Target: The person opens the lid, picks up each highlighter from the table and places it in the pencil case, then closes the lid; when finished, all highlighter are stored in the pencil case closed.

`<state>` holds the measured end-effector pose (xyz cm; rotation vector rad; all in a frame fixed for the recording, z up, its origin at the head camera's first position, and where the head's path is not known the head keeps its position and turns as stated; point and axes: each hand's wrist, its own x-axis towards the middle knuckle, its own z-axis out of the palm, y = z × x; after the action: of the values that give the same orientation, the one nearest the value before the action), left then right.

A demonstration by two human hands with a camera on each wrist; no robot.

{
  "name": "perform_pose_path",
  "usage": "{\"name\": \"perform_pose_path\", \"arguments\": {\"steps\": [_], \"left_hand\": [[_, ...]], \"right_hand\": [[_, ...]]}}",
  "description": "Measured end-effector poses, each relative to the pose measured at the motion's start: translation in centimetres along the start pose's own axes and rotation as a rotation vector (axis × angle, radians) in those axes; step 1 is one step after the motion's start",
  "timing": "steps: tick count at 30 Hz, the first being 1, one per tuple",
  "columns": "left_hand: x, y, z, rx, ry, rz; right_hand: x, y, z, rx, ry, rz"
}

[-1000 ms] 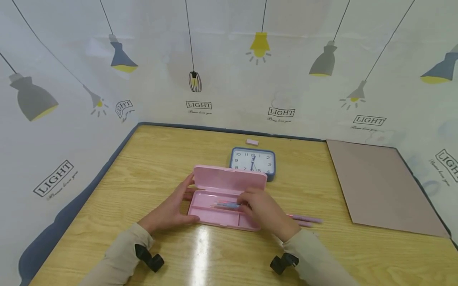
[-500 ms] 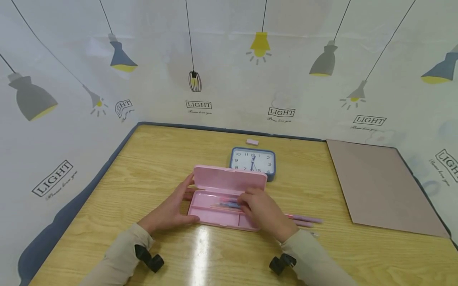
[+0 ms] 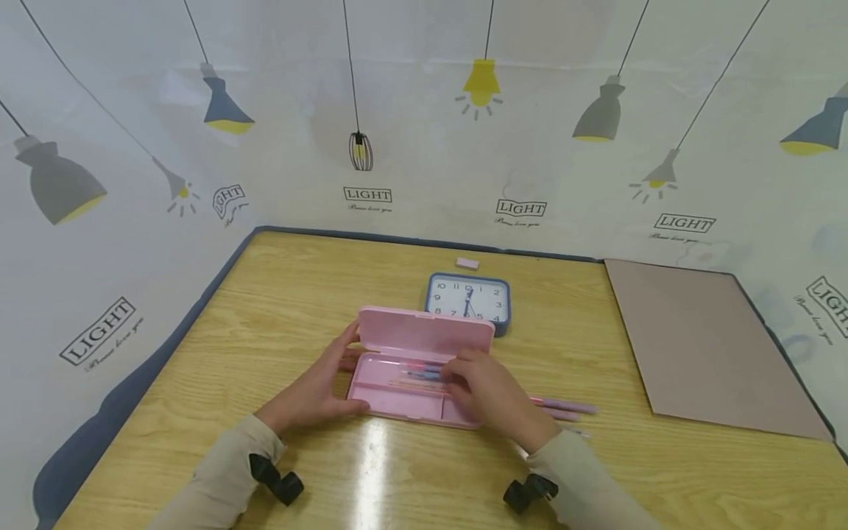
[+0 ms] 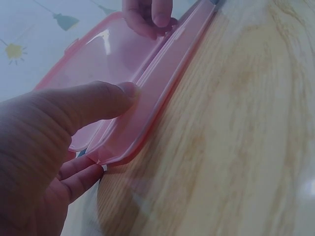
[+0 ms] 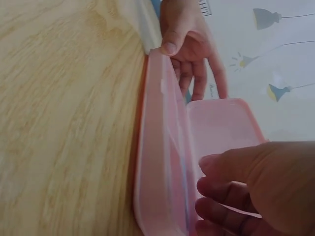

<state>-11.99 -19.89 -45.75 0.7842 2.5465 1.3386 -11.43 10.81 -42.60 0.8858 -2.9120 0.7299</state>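
A person sits or stands at a wood-grain counter (image 3: 298,294), both hands at an open pink pencil case (image 3: 394,401) near the middle, its lid (image 3: 424,333) raised on the far side. The step in hand appears to be settling slim pens (image 3: 420,375) in the case's long far compartment. The left hand (image 3: 316,390) steadies the left end, thumb on the near-left rim and fingers spread behind the end wall, gripping the corner between them. The right hand (image 3: 493,386) reaches over the right part, its fingers bent and thumb close to them, above the pens; whether they pinch one cannot be told. More pens (image 3: 570,405) lie on the counter just right of that hand. The next move likely calls for lifting the right fingers clear without dragging the pens, then reaching right for the loose ones.
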Motion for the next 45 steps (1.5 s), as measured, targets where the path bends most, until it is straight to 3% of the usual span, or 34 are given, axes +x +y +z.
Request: {"name": "perform_pose_path", "arguments": {"steps": [6, 12, 23, 30, 38, 45], "left_hand": [[0.0, 0.0, 0.0, -0.001, -0.002, -0.003], [-0.1, 0.2, -0.1, 0.005, 0.001, -0.023], [-0.1, 0.3, -0.1, 0.001, -0.009, -0.044], [-0.1, 0.3, -0.1, 0.007, -0.004, -0.043], [-0.1, 0.2, -0.2, 0.007, -0.004, -0.056], [-0.1, 0.1, -0.1, 0.006, -0.005, -0.045]], "right_hand": [[-1.7, 0.8, -1.8, 0.120, 0.007, 0.017], [-3.7, 3.2, -3.6, 0.217, -0.006, 0.126], [-7.7, 7.8, -5.8, 0.155, 0.045, 0.206], [-9.7, 10.2, -6.4, 0.134, 0.118, 0.170], [-10.7, 11.3, -5.8, 0.126, 0.103, 0.183], [-10.8, 11.8, -5.3, 0.052, 0.084, 0.183]]}}
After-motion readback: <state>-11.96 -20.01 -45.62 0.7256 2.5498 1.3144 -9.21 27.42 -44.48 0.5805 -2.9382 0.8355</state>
